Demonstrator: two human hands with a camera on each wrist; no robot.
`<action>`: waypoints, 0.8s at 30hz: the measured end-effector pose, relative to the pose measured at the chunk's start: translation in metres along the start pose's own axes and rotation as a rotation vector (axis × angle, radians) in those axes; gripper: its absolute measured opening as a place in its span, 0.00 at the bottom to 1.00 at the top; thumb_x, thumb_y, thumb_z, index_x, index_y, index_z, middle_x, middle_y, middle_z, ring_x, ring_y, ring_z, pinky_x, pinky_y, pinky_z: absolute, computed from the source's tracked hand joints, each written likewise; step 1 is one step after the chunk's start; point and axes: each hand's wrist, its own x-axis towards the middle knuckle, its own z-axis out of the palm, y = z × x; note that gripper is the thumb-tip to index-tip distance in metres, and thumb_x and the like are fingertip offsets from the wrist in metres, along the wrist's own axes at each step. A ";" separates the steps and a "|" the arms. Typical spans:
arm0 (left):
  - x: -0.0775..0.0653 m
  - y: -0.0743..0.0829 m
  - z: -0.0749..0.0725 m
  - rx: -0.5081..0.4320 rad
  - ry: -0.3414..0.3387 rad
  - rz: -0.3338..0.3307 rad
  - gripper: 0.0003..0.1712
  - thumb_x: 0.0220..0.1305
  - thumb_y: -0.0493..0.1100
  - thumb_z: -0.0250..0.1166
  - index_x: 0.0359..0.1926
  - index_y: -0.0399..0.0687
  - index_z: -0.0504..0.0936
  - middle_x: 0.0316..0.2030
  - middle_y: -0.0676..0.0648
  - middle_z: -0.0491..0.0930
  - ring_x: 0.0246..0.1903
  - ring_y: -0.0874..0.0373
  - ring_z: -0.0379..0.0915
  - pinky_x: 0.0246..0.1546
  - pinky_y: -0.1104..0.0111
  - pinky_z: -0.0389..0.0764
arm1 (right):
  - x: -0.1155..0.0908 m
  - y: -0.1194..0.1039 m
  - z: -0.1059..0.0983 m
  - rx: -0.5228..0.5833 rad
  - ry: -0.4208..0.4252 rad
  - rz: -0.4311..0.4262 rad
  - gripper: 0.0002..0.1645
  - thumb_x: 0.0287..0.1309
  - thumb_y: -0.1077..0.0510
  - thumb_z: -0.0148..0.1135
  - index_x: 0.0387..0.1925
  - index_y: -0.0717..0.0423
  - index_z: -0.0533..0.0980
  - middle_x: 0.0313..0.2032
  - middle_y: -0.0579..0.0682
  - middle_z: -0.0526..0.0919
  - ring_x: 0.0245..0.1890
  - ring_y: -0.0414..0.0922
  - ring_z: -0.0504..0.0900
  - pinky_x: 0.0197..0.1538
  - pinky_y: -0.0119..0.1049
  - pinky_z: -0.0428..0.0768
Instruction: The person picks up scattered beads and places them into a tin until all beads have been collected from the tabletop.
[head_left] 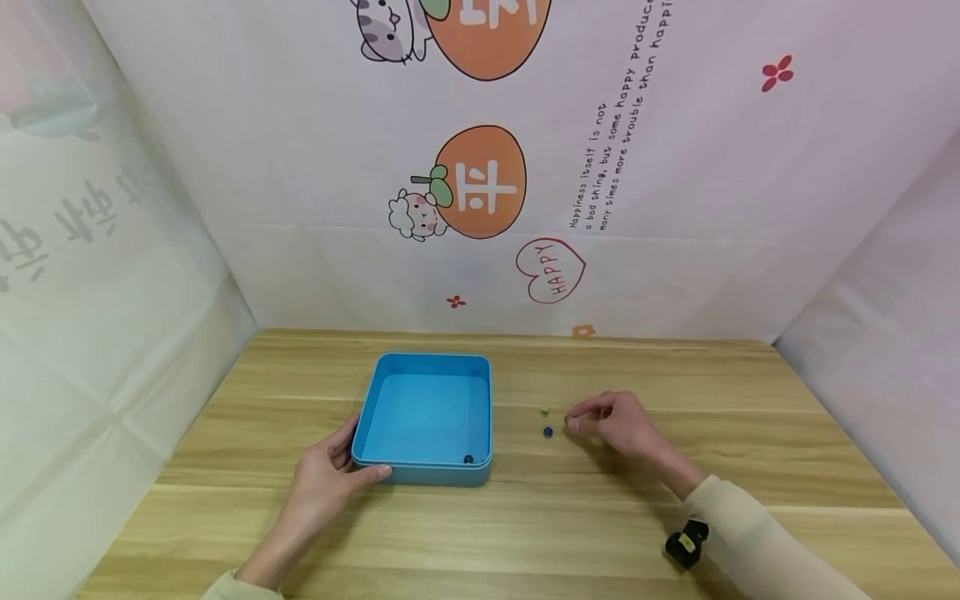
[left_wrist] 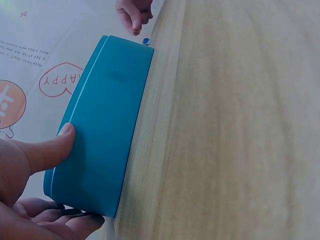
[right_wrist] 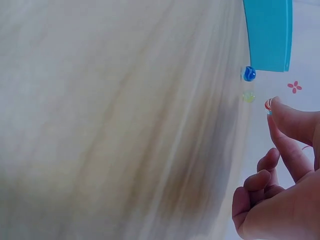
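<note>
A shallow blue box (head_left: 442,476) sits on the table with its top uncovered. My left hand (head_left: 322,479) grips its near left corner, thumb along the front wall and fingers by the left side. One dark marble (head_left: 468,459) lies inside, near the front right corner. To the right of the box, my right hand (head_left: 618,423) pinches a red-and-white striped marble (right_wrist: 268,105) between thumb and index finger, the other fingers curled in. Just left of those fingertips, a blue marble (head_left: 548,432) and a yellow-green marble (head_left: 545,412) rest on the wood.
The wood-grain table (head_left: 525,542) meets a printed white backdrop (head_left: 337,275) at the back, and pale sheets (head_left: 97,350) hang at both sides. A black device (head_left: 686,543) is strapped at the right wrist, by the sleeve.
</note>
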 end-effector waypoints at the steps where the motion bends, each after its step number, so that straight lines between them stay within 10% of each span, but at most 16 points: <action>1: 0.000 0.000 0.000 0.000 0.000 0.000 0.58 0.57 0.40 0.83 0.80 0.31 0.58 0.77 0.30 0.58 0.73 0.38 0.61 0.65 0.55 0.74 | 0.000 -0.001 0.000 0.008 0.001 0.002 0.10 0.64 0.58 0.76 0.44 0.59 0.90 0.40 0.52 0.82 0.36 0.48 0.72 0.33 0.35 0.73; 24: 0.001 -0.001 -0.001 -0.010 0.002 -0.010 0.59 0.57 0.41 0.83 0.80 0.32 0.58 0.78 0.32 0.58 0.74 0.40 0.60 0.66 0.57 0.73 | 0.001 -0.021 -0.004 0.067 0.019 -0.001 0.11 0.65 0.55 0.75 0.45 0.57 0.90 0.38 0.52 0.82 0.32 0.46 0.69 0.30 0.33 0.69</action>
